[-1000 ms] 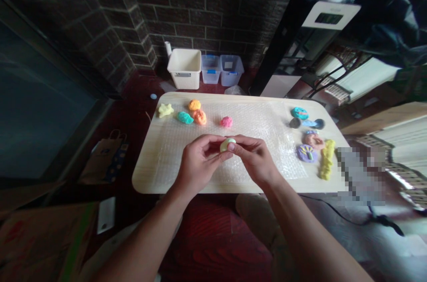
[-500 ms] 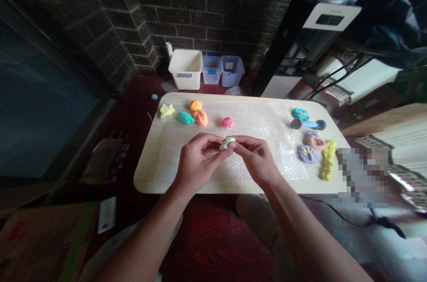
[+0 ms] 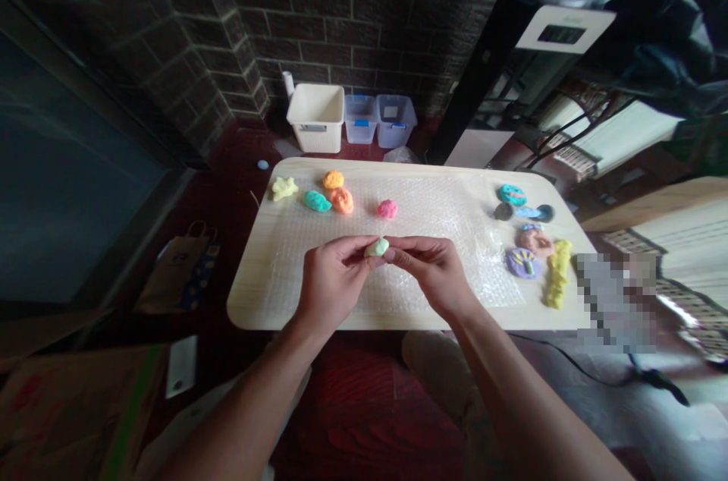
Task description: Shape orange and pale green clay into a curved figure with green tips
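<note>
A small pale green lump of modelling clay (image 3: pixel 378 246) is pinched between the fingertips of both hands, above the table. My left hand (image 3: pixel 335 272) grips its left side with thumb and fingers. On the other side, the thumb and forefinger of my right hand (image 3: pixel 435 265) press against it. Just beyond the fingers lies a pink clay lump (image 3: pixel 387 209) on bubble wrap (image 3: pixel 444 200). Farther left are an orange lump (image 3: pixel 333 179), a coral lump (image 3: pixel 342 200), a teal lump (image 3: pixel 317 201) and a pale yellow star-like piece (image 3: pixel 283 188).
On the right of the pale table (image 3: pixel 250 291) lie a teal piece (image 3: pixel 513 194), a blue-and-grey piece (image 3: pixel 526 212), a brown piece (image 3: pixel 538 242), a purple disc (image 3: pixel 523 263) and a yellow strip (image 3: pixel 559 274). Behind the table stand a white bin (image 3: pixel 317 124) and two clear boxes.
The green clay has shifted slightly left and down and been turned between the fingertips. Both hands have changed their finger positions a little; the pieces on the table stay put.
</note>
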`<state>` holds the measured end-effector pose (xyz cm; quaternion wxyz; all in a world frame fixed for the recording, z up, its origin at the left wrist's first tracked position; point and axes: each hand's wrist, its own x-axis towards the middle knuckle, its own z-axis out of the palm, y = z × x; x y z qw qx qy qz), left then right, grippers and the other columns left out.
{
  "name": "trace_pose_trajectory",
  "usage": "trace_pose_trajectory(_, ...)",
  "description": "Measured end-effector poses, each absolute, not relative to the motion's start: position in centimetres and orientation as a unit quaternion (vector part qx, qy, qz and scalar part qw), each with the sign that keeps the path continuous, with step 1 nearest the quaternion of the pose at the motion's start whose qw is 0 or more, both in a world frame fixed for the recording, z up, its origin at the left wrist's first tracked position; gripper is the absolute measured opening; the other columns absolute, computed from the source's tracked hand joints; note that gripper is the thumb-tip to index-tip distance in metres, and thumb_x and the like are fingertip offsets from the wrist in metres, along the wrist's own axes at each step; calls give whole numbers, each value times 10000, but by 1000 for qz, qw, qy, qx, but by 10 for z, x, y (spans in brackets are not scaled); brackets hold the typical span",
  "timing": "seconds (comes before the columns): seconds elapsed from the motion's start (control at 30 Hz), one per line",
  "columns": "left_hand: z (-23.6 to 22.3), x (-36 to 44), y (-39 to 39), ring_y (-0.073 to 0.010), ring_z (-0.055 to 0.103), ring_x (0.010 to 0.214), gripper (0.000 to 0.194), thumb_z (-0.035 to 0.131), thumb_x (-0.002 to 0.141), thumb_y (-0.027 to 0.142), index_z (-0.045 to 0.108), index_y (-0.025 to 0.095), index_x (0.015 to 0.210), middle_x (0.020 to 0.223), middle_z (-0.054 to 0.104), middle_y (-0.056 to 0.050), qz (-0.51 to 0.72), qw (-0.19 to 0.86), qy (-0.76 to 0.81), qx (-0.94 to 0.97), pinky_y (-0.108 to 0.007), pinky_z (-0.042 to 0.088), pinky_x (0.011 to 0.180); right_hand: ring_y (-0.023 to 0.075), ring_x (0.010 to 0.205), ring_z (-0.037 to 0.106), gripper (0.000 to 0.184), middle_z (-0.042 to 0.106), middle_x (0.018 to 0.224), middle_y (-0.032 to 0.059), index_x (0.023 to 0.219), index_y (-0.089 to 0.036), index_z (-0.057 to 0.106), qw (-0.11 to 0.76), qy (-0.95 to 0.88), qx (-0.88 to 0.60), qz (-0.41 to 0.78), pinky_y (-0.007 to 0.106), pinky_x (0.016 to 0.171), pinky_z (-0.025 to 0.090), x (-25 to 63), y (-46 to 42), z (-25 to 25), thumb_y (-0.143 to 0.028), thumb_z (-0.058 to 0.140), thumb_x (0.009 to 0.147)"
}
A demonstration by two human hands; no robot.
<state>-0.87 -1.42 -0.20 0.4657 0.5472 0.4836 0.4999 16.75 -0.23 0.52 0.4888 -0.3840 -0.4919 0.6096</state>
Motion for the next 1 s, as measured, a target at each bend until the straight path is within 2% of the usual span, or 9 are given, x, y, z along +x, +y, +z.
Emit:
trace_pose_trajectory(0.13,-2,-6,-14,-254,759,952,248,819,861,299,755,211,1084,1044,801,-85,488,407,494,594,-324,604,832,230,902,780,286,826,1003,58,1025,-247,839,501,-512,-383,583,449,911,645,165,-4,2,-340,937,773)
trace_pose_trajectory(0.27,1,0,-16,-255,743,961,225,671,950,226,705,206,1172,1128,787,-112,425,378,504,650,-335,564,833,223,859,782,242,828,958,60,1008,-238,835,495,-551,-404,536,405,842,646,164,-5,-4,-351,911,807)
trace_pose_trajectory(0.43,-1,2,-16,-257,714,879,194,566,943,136,714,177,1060,948,773,-103,370,370,523,672,-337,504,777,209,817,746,168,821,923,61,1005,-240,843,474,-634,-429,434,385,799,610,164,-5,-2,-343,853,872)
trace_pose_trajectory(0.53,-2,0,-13,-221,676,846,194,539,935,119,678,174,1059,918,737,-75,384,405,516,649,-324,482,774,203,872,714,163,788,970,63,1054,-247,833,490,-662,-421,379,370,796,583,166,-4,2,-320,804,912)
trace_pose_trajectory(0.67,2,-2,-12,-155,544,702,66,607,946,262,613,198,927,753,591,17,405,502,503,575,-270,415,658,194,899,687,207,754,1073,76,1102,-233,797,531,-582,-458,411,340,754,559,172,0,5,-347,749,935)
trace_pose_trajectory(0.77,10,-3,-15,-123,436,608,317,717,892,413,538,203,735,636,468,49,416,519,517,538,-253,335,571,182,812,661,197,766,989,67,1034,-212,798,537,-547,-474,433,333,712,528,174,1,5,-367,718,940)
trace_pose_trajectory(0.83,13,-2,-17,-107,367,542,466,726,883,476,469,203,605,560,395,52,429,498,537,529,-263,281,526,181,790,655,203,766,952,66,996,-204,800,532,-553,-471,435,333,696,512,173,1,4,-375,707,943)
trace_pose_trajectory(0.9,13,-1,-18,-94,315,489,549,690,906,479,406,208,523,506,345,51,449,497,543,506,-274,237,495,185,795,659,207,765,920,65,975,-199,804,520,-568,-472,430,335,701,504,171,0,3,-378,706,945)
trace_pose_trajectory(1.0,12,0,-18,-75,246,426,577,675,904,436,338,222,489,462,283,65,499,562,509,421,-271,177,456,182,777,660,218,760,869,62,946,-193,809,507,-583,-475,422,332,696,501,169,-1,1,-384,703,950)
